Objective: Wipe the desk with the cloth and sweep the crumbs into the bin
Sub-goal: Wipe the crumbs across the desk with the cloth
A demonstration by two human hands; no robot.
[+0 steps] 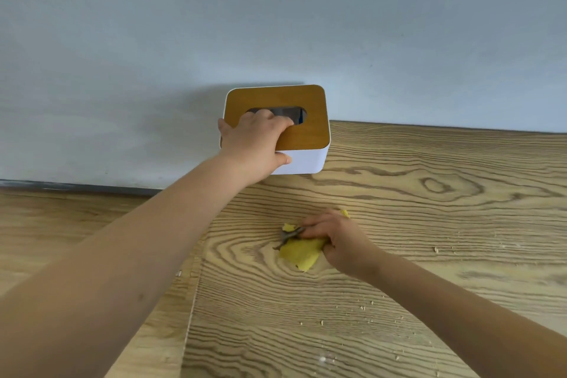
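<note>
Left hand [256,144] grips the tissue box [302,144] mid-frame; right hand [340,239] clutches the yellow cloth [299,252] (crumbs [363,307] lower right) on the worktop [429,193].

A plain room in what looks like a home or small office, seen at a wooden desk pushed against a bare wall.

The desk [429,193] has a light wood-grain top with bold dark swirls, and a seam runs through it on the left. Behind it rises a blank, pale blue-grey painted wall [276,9]. A white tissue box [303,159] with a brown wooden lid sits at the desk's far edge, by the wall. Small crumbs [365,307] lie scattered on the wood. Nothing settles which kind of room it is.
</note>
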